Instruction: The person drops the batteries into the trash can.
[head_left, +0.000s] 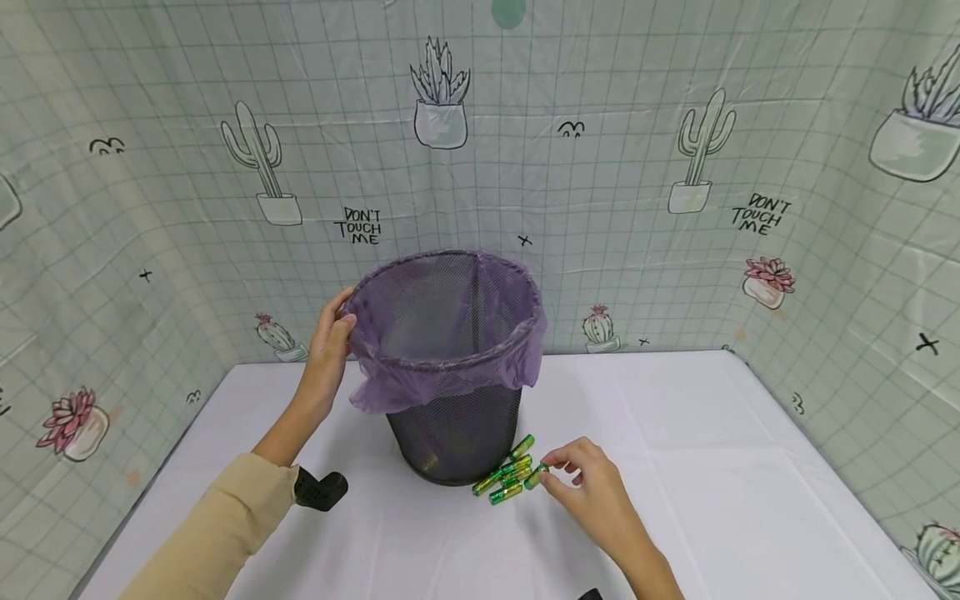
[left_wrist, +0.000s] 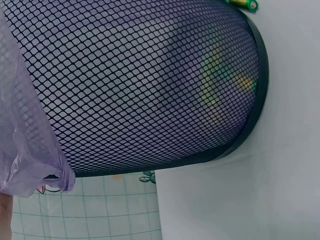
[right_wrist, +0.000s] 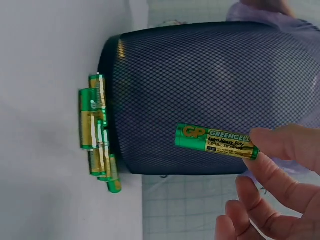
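A black mesh wastebasket (head_left: 457,433) stands on the table, lined with a purple plastic bag (head_left: 450,379) folded over its rim. At the rim's left side, my left hand (head_left: 324,358) grips the bin through the bag; its far fingers are partly hidden. My right hand (head_left: 596,492) pinches one green and gold battery (right_wrist: 216,141) by its end between thumb and forefinger, raised off the table. Several similar batteries (head_left: 506,493) lie in a loose pile against the bin's foot, just left of that hand. Blurred green and yellow shapes (left_wrist: 215,80) show through the mesh low in the bin.
A white cloth covers the table (head_left: 645,433). Behind and at both sides hangs a pale green checked curtain (head_left: 495,192) printed with potted cacti. Black straps or camera mounts show near the wrists, one below the left sleeve (head_left: 225,525).
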